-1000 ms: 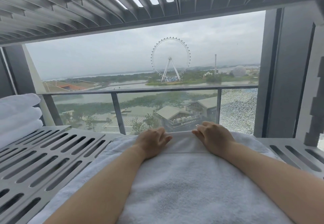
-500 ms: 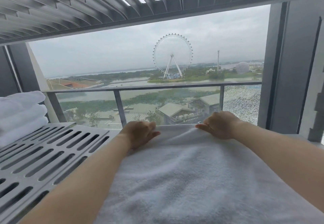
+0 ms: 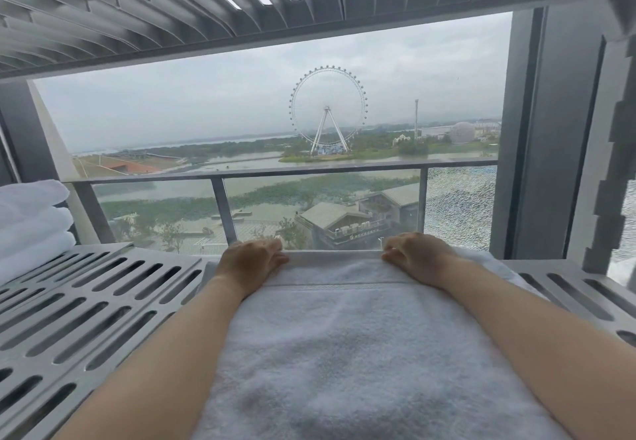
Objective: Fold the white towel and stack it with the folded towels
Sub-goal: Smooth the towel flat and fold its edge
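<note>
Grip, left: the left hand (image 3: 249,262) was laid knuckles-up on the far hem of the white towel (image 3: 344,353), its fingers curled down over the edge and the thumb pressed on top, so that the hem was pinched.
Grip, right: the right hand (image 3: 418,254) was set the same way on the same hem, its fingers curled tight round the edge with no gap seen.
Between the grips: the hem was drawn into a straight line from one hand to the other.
Nearer than the grips: the towel was spread flat toward the person, with a woven band crossing it just short of the hands; both forearms were laid along its side edges.
Under the grips: the towel was carried by a grey slotted shelf (image 3: 86,305), which was seen to either side of it.
Left of the grips: folded towels (image 3: 32,223) were stacked three high at the far left end of the shelf, well apart from the left hand.
Beyond the grips: a glass railing (image 3: 223,209) was seen just past the hem, and far behind it a Ferris wheel (image 3: 328,109) across water.
Above the grips: a slatted roof (image 3: 137,16) was seen overhead.
</note>
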Demonstrator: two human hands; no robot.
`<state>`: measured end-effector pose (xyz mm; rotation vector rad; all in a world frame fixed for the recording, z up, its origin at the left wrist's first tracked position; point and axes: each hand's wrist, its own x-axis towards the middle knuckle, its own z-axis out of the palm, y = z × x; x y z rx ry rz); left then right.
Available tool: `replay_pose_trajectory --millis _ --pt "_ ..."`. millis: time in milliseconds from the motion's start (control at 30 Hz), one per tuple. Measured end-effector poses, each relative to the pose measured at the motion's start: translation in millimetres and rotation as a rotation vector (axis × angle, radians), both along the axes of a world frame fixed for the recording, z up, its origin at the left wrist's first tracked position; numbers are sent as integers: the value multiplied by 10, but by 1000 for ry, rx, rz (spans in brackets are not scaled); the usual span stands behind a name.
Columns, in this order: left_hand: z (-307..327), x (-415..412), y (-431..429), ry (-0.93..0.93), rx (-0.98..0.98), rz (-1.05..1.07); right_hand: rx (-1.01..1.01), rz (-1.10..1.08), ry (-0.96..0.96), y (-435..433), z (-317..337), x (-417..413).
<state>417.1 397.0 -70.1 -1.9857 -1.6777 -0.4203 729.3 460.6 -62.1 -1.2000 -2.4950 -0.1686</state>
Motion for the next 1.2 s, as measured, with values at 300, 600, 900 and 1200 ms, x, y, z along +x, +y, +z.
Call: replay_pose_trajectory --millis 300,600,900,1200 --pt "6 30 -66 -2 -144 59 -143 -167 -103 -73 4 43" --pt "45 76 -593 13 -212 62 -94 -143 -101 -566 2 74" --pt "129 77 -811 134 -178 52 -66 -94 -31 -692 23 181" --pt "122 -108 -749 270 -61 109 11 -70 -138 -615 0 583"
